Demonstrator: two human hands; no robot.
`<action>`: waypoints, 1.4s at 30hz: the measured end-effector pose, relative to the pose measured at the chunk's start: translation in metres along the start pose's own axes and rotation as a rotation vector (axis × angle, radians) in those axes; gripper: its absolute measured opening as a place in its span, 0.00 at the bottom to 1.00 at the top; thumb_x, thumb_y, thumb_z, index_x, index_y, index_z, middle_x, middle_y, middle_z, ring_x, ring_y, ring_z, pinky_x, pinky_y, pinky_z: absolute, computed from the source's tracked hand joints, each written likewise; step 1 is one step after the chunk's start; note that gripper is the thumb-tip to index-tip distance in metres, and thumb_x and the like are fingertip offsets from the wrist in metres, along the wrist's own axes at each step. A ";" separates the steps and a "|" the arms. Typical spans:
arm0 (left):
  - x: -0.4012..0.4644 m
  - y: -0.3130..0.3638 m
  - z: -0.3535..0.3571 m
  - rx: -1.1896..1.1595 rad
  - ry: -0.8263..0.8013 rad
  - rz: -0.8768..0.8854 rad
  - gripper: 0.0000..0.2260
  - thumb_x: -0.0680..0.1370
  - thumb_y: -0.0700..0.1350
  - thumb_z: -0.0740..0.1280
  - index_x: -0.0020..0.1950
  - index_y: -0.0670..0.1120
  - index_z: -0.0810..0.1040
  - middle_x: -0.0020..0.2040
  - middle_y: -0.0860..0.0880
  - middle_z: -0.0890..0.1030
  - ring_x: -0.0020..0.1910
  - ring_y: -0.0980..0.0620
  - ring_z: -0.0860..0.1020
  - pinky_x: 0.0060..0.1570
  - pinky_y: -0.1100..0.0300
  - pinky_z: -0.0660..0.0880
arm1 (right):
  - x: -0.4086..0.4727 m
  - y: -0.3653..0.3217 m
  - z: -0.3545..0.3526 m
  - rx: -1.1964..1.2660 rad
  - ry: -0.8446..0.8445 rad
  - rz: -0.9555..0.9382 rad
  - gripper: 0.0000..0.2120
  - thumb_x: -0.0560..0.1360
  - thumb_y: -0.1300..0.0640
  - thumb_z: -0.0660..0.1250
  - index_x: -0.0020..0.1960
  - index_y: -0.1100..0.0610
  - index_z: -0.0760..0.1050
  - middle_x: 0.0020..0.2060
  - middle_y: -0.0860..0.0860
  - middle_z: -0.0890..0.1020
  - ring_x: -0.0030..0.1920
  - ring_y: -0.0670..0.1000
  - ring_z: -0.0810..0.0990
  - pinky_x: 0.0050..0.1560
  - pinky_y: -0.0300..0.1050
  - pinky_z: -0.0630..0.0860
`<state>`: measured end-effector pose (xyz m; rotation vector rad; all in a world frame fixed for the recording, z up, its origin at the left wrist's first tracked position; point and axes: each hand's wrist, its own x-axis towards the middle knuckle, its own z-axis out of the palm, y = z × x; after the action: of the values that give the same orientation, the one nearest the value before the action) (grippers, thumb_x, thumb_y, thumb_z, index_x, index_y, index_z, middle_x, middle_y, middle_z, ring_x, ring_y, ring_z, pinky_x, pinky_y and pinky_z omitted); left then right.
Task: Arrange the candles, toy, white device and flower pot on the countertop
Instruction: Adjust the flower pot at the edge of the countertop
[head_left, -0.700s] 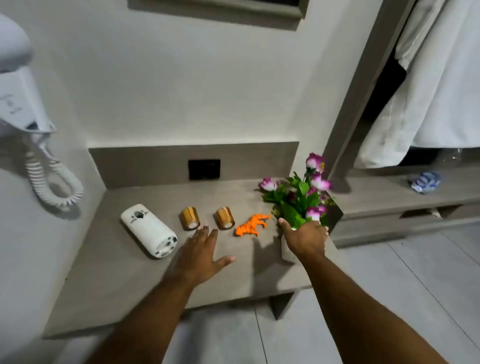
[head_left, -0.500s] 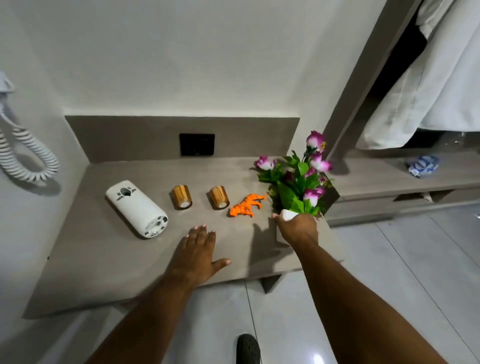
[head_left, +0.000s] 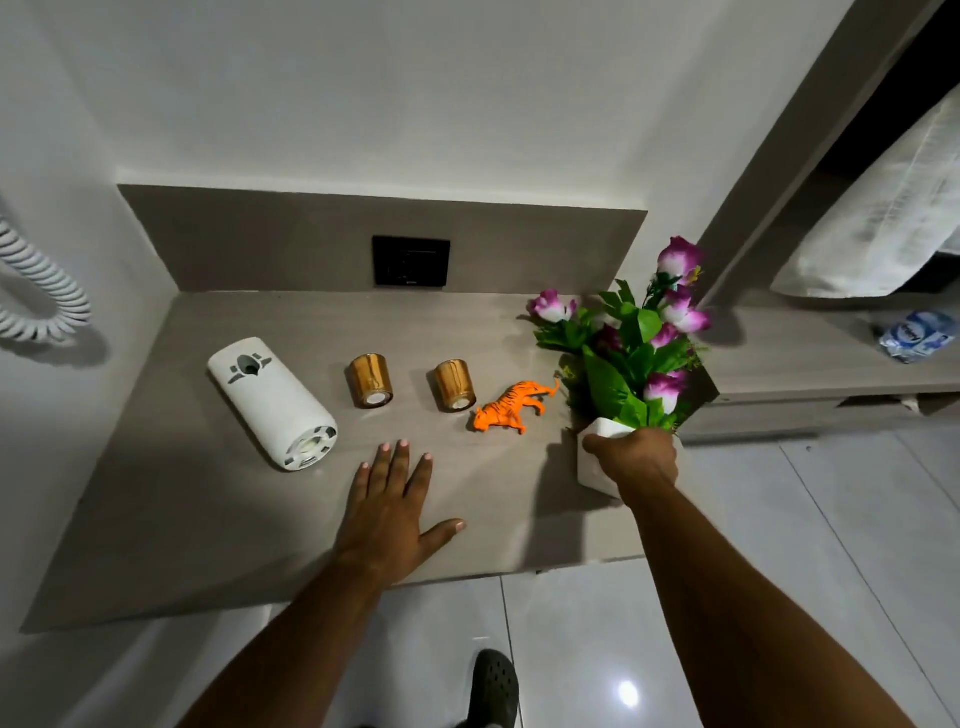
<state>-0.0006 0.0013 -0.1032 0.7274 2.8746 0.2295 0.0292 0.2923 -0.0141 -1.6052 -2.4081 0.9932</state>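
Observation:
On the grey countertop (head_left: 208, 519) a white device (head_left: 272, 402) lies on its side at the left. Two gold candles (head_left: 370, 380) (head_left: 455, 385) lie tipped over to its right, then an orange toy tiger (head_left: 511, 408). At the right edge stands a white flower pot (head_left: 592, 465) with purple flowers and green leaves (head_left: 634, 343). My right hand (head_left: 634, 457) is closed around the pot's rim. My left hand (head_left: 389, 514) rests flat on the countertop, fingers spread, in front of the candles, holding nothing.
A black wall socket (head_left: 411, 261) sits in the backsplash. A coiled white cord (head_left: 36, 301) hangs on the left wall. To the right runs a lower shelf (head_left: 810, 364) with a blue-white packet (head_left: 917, 335) and hanging white cloth (head_left: 883, 218). A dark shoe (head_left: 493, 686) shows on the tiled floor.
The view has tilted down, so the countertop sits higher in frame and the floor and shoe show. My right hand stays on the pot; my left hand stays flat.

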 end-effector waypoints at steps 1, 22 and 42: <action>0.002 0.001 0.001 -0.008 0.018 0.000 0.45 0.70 0.77 0.41 0.79 0.50 0.49 0.80 0.42 0.49 0.79 0.42 0.45 0.74 0.44 0.41 | 0.005 0.000 0.000 0.031 0.015 0.017 0.39 0.61 0.45 0.82 0.62 0.65 0.72 0.57 0.61 0.80 0.56 0.62 0.80 0.53 0.52 0.78; 0.029 0.007 -0.001 -0.013 0.128 -0.042 0.42 0.72 0.73 0.51 0.76 0.46 0.61 0.78 0.41 0.60 0.78 0.41 0.54 0.74 0.39 0.53 | 0.087 -0.037 0.051 0.524 0.157 -0.355 0.45 0.63 0.54 0.80 0.74 0.58 0.61 0.65 0.57 0.76 0.64 0.58 0.76 0.64 0.55 0.75; 0.036 0.006 0.000 0.017 0.103 -0.089 0.42 0.72 0.74 0.48 0.78 0.48 0.56 0.80 0.43 0.55 0.79 0.42 0.49 0.74 0.38 0.51 | 0.089 -0.040 0.062 0.517 0.126 -0.318 0.32 0.67 0.60 0.78 0.65 0.70 0.68 0.53 0.59 0.80 0.53 0.59 0.79 0.51 0.37 0.72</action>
<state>-0.0289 0.0242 -0.1064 0.6051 3.0017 0.2381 -0.0675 0.3298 -0.0659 -1.0382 -2.0084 1.2658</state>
